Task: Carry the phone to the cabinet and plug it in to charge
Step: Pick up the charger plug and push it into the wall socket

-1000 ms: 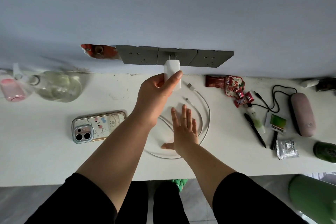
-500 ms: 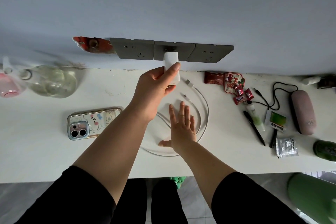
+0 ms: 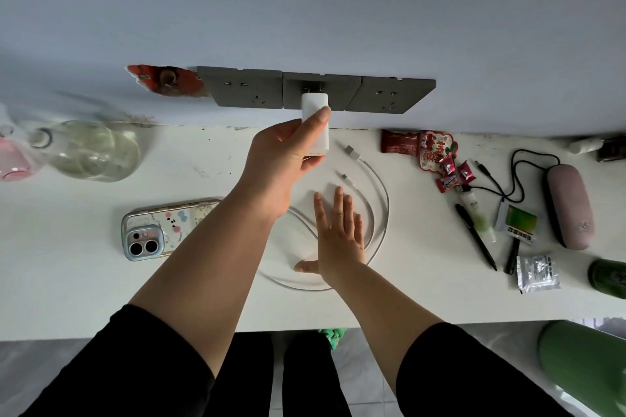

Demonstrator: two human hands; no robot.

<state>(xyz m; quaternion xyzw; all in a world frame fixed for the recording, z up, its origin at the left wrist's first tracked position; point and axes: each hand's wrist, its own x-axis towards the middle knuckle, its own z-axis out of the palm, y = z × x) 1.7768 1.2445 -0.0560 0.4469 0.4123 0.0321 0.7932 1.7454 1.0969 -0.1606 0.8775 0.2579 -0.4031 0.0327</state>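
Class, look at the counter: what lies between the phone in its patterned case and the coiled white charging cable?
In the head view, the left forearm crosses above the counter between the phone and the cable, reaching up to the white charger. No other object lies there.

A clear glass bottle (image 3: 91, 149) lies on its side at the left end of the white tabletop (image 3: 67, 288), with a pink bottle (image 3: 13, 162) beside it at the frame's edge. Right of centre, red snack packets (image 3: 430, 149) and small red sweets (image 3: 452, 173) sit near the wall. Further right lie a black pen (image 3: 476, 235), a small green tube (image 3: 479, 217), a green-and-white packet (image 3: 520, 223), a silver sachet (image 3: 537, 272) and a pink case (image 3: 569, 206) with a black cord (image 3: 515, 179) looped beside it.
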